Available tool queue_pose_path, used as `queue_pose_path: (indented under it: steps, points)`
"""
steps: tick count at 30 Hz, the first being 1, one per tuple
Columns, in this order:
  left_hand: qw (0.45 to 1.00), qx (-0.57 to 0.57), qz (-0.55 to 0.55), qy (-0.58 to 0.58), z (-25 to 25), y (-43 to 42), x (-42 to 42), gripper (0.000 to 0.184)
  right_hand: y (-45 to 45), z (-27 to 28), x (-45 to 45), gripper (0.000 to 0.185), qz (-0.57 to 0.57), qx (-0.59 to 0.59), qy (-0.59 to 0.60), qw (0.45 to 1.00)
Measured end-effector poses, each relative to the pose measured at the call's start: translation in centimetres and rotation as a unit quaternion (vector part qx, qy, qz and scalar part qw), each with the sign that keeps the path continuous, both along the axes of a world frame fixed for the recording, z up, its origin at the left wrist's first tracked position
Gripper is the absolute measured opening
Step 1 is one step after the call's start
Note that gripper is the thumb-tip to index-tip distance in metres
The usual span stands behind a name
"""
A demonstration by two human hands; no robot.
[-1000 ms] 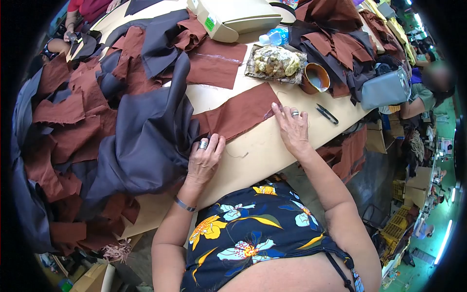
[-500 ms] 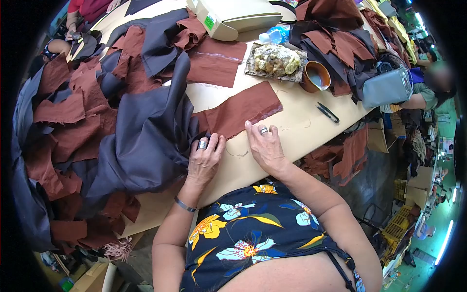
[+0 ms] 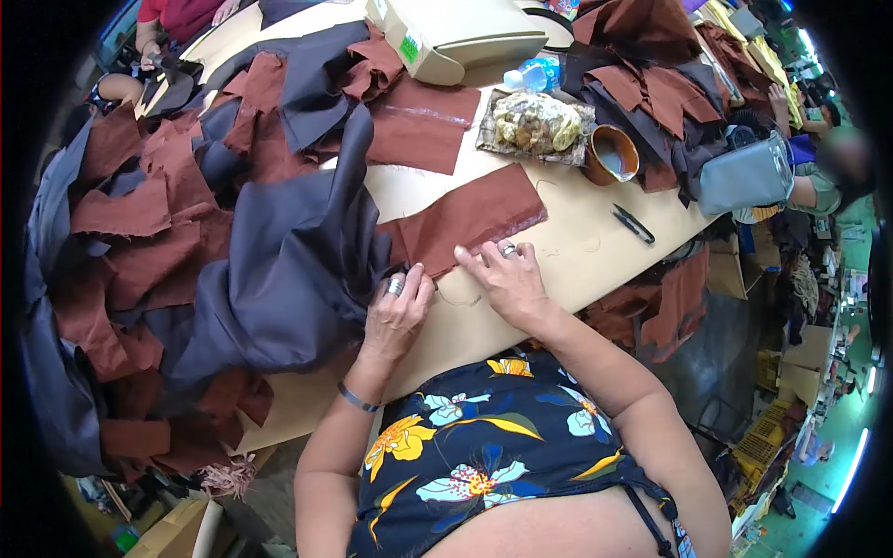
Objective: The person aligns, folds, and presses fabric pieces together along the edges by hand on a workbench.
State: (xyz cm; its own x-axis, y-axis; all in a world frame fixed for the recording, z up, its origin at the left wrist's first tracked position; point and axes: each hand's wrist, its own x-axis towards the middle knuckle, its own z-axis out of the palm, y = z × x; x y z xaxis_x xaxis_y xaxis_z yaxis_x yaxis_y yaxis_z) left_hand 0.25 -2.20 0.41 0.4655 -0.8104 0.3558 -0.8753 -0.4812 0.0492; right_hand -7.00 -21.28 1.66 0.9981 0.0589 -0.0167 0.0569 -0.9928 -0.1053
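Note:
A reddish-brown fabric piece (image 3: 484,209) lies flat on the table in front of me, its left end meeting a large dark navy cloth (image 3: 279,270). My left hand (image 3: 398,312), wearing a wide ring, has its fingers curled and pinched at the near left corner of the brown fabric, where it joins the dark cloth. On the fabric's near edge rests my right hand (image 3: 510,284), thumb and fingers apart, thumb reaching left over the brown surface. Loose threads trail on the table beside it. Black thread snips (image 3: 633,223) lie to the right, touched by neither hand.
Brown and dark fabric heaps (image 3: 139,251) cover the left side. Farther back stand a cardboard box (image 3: 456,37), a water bottle (image 3: 533,74), food on a wrapper (image 3: 535,126) and a brown cup (image 3: 611,153). Other people sit at far left and right.
My right thumb has slid left and onto the brown fabric, nearer my left hand. My left hand stays at the corner. The whole view has shifted slightly.

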Motion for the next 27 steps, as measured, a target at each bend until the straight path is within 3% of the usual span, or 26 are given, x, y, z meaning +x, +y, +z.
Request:
queue_pose_path:
  steps: [3,4,5,8,11,14,18,20,22,24,27]
  points:
    - [1.000,0.000,-0.002,-0.003,0.1,0.0,0.1,0.020,-5.1,1.2,0.7,0.048,-0.025,0.105,-0.020,0.994]
    - [1.000,0.001,-0.001,0.000,0.0,0.0,0.0,0.019,-8.1,0.7,1.4,0.051,-0.068,0.157,-0.121,0.978]
    - [1.000,0.001,-0.002,0.004,0.1,0.0,0.0,0.019,-9.7,3.5,1.5,0.048,-0.135,0.067,-0.164,0.975]
    - [1.000,-0.003,-0.002,0.002,-0.1,0.0,0.0,0.019,-16.8,6.4,1.7,0.048,-0.276,-0.024,-0.061,0.959]
    - [1.000,-0.005,-0.002,-0.008,-0.5,0.1,0.1,0.020,-20.3,6.3,2.1,0.062,-0.288,-0.098,0.033,0.952]
    - [1.000,0.003,0.001,0.000,-0.2,0.1,-0.1,0.020,-21.8,6.1,3.1,0.067,-0.291,-0.082,0.113,0.947]
    - [1.000,0.016,-0.006,-0.012,-1.5,0.6,-0.3,0.023,-23.8,4.9,3.5,0.057,-0.225,-0.090,0.144,0.960]
    - [0.999,0.031,-0.013,0.019,-1.4,0.8,-0.3,0.024,-24.8,4.5,3.3,0.050,-0.194,-0.045,0.088,0.976]
    - [1.000,0.011,-0.011,-0.021,-1.6,0.9,-0.3,0.024,-22.3,7.1,3.0,0.044,-0.246,0.012,0.031,0.969]
    - [1.000,-0.010,-0.002,-0.006,-1.3,0.8,-0.3,0.026,-23.2,5.5,2.0,0.043,-0.216,-0.052,-0.034,0.974]
    - [1.000,0.017,-0.005,-0.024,-1.3,1.0,-0.4,0.028,-21.1,5.3,0.6,0.041,-0.208,-0.176,-0.007,0.962]
